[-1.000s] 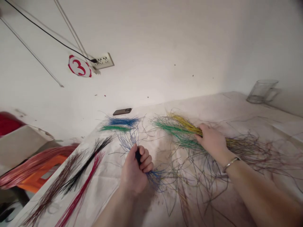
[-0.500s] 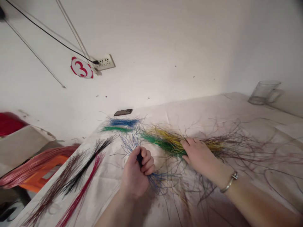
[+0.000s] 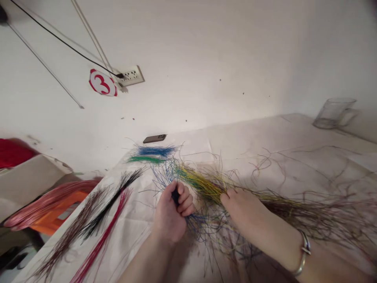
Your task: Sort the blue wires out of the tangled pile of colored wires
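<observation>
Left hand point(image 3: 169, 214) was curled shut around a tuft of blue wires point(image 3: 165, 173), its dark end gripped in the fist. Right hand point(image 3: 243, 208) lay partly curled over a yellow-green wire bunch point(image 3: 203, 184) at frame centre; whether it was gripped could not be told. The sheeted counter point(image 3: 250, 137) carried a black wire bundle point(image 3: 112, 200) and a red wire bundle point(image 3: 101, 236), laid straight at lower left.

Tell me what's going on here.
A person has both hands in thin coloured strands on a sheet covering a table. Their left hand grips blue strands, and their right hand holds yellow-green strands. Separate red strands and black strands lie off to the left.
</observation>
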Motion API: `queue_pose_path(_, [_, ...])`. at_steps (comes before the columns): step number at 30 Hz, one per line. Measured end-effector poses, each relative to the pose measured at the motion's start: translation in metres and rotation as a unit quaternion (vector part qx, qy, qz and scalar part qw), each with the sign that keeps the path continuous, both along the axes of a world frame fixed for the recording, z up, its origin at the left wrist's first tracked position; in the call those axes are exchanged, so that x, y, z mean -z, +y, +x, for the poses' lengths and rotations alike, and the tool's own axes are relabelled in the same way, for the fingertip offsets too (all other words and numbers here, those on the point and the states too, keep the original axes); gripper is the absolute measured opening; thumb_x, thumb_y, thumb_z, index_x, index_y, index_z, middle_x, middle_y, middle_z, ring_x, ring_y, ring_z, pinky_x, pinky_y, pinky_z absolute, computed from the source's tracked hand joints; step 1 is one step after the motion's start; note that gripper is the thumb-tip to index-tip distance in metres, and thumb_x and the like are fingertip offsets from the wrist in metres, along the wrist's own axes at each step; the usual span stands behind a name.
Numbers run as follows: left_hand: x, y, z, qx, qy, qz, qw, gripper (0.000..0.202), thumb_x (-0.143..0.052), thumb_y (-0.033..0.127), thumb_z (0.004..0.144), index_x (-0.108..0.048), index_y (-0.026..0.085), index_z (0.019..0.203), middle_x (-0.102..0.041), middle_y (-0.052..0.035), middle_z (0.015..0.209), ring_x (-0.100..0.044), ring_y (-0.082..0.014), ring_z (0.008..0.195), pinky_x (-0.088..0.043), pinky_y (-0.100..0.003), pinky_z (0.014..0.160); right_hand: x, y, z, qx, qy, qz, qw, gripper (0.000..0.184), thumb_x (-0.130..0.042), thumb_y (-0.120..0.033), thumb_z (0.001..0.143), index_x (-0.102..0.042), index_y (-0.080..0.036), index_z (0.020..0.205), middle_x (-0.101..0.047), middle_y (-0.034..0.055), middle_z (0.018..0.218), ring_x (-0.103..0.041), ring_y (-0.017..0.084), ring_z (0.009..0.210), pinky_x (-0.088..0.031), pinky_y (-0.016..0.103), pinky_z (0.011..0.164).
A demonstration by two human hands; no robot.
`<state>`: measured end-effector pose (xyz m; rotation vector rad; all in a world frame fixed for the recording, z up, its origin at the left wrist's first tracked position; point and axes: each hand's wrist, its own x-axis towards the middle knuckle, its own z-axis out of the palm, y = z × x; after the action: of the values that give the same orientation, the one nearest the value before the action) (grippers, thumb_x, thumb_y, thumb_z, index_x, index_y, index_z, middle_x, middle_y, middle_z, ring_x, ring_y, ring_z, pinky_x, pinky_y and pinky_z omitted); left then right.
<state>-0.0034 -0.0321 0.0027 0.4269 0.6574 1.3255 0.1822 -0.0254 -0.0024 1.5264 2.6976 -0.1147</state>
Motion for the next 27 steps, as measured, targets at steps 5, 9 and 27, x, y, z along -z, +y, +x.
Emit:
queue_pose_path(5, [0.001, 0.002, 0.0, 0.001, 0.01, 0.0, 1.0, 0.026, -0.052, 0.031, 0.083, -0.041, 0.017, 0.065, -0.021, 0.0069, 0.056, -0.016, -0.0043, 0.042, -0.012, -0.019, 0.038, -0.003, -0.017, -0.014, -0.033, -0.007, -0.027, 0.999, 0.021, -0.051, -0.009, 0.078, -0.064, -0.013, 0.094, -0.066, 0.0147, 0.088, -0.063, 0.028, 0.082, -0.045, 0.039, 0.069])
queue_pose_path(9, [0.003, 0.001, -0.001, 0.007, 0.013, 0.006, 1.0, 0.025, -0.053, 0.031, 0.083, -0.041, 0.017, 0.065, -0.023, 0.0066, 0.057, -0.016, -0.0045, 0.042, -0.013, -0.019, 0.038, -0.003, -0.022, -0.019, -0.045, 0.007, -0.036, 0.998, 0.02, -0.051, -0.011, 0.078, -0.064, -0.013, 0.093, -0.067, 0.015, 0.088, -0.064, 0.029, 0.081, -0.044, 0.039, 0.067])
queue_pose_path(27, [-0.001, -0.003, 0.001, 0.014, 0.002, 0.001, 1.0, 0.026, -0.048, 0.03, 0.085, -0.042, 0.016, 0.065, -0.021, 0.006, 0.057, -0.014, -0.0052, 0.043, -0.012, -0.019, 0.039, 0.032, -0.04, -0.033, -0.028, -0.005, 0.039, 0.999, 0.024, -0.048, -0.002, 0.075, -0.063, -0.015, 0.089, -0.063, 0.0112, 0.077, -0.062, 0.025, 0.062, -0.046, 0.034, 0.048])
